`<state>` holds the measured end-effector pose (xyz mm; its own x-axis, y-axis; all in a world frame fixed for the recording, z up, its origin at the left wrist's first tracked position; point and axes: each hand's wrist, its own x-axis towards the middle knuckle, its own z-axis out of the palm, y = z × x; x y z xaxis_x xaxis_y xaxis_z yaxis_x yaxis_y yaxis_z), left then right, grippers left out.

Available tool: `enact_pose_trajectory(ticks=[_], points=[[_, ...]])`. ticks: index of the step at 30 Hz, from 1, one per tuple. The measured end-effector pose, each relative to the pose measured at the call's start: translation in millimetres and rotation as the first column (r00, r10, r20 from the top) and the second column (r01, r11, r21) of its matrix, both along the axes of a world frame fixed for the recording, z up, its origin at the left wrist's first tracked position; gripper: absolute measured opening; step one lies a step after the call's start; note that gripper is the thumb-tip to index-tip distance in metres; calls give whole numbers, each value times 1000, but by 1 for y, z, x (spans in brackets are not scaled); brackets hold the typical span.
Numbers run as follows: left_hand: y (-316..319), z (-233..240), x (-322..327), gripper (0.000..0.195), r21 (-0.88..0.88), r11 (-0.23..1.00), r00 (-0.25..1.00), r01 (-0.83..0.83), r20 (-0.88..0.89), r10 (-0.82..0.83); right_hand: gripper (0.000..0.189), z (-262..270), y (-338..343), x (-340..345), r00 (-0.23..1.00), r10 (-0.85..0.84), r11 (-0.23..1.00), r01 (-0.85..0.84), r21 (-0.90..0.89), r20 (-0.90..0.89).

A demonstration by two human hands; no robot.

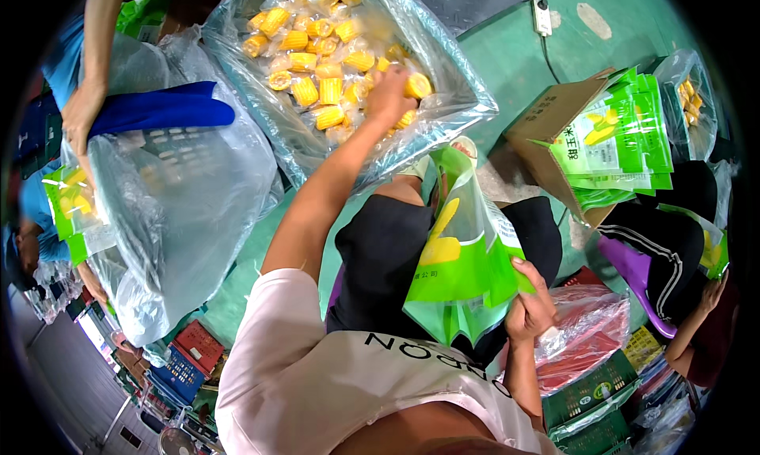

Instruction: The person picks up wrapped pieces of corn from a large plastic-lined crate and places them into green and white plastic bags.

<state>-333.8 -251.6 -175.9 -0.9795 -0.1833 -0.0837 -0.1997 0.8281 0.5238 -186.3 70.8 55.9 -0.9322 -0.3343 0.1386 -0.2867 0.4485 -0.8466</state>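
My left hand (389, 98) is down among the wrapped corn cob pieces (306, 91) in a crate lined with clear plastic (469, 107). Its fingers are blurred beside one cob piece (418, 85) near the crate's right wall; whether they grip it is unclear. My right hand (531, 306) pinches the edge of a green and clear printed plastic bag (457, 259). Corn is pictured on the bag, which stands between my knees over my lap. The contents of the bag, if any, cannot be made out.
A cardboard box (537, 137) packed with green printed bags (623, 134) stands to the right. On the left a co-worker's arm (89, 98) rests by another plastic-lined crate (190, 187) with a blue sleeve (160, 107) over it. Another seated person's hand (712, 291) holds a bag at far right. A power strip (541, 18) lies on the green floor.
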Motion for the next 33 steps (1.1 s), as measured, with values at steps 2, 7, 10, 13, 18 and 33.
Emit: enact_pose_trajectory(ticks=[2, 7, 10, 13, 18, 33], points=[[-48, -16, 11, 42, 56, 985, 979, -165, -115, 170, 22, 1, 1, 1, 1000, 14, 1000, -14, -5, -5], [-110, 46, 50, 40, 936, 59, 894, -347, 311, 322, 8, -5, 5, 6, 997, -6, 996, -1, -85, -78], [-114, 72, 54, 59, 792, 485, 919, -371, 236, 317, 9, -3, 2, 7, 995, 30, 993, -41, -115, -93], [-109, 87, 47, 90, 270, 950, 982, -156, 142, 121, 10, -3, 1, 12, 993, 41, 990, -55, -127, -111], [-45, 88, 36, 83, -264, 961, 962, 78, 274, -2, 14, -5, -2, 16, 990, -9, 993, -8, -119, -142], [-29, 28, -6, 74, -159, 767, 723, 621, 494, -483, 15, 2, -12, 3, 995, 25, 999, -29, -38, -99]])
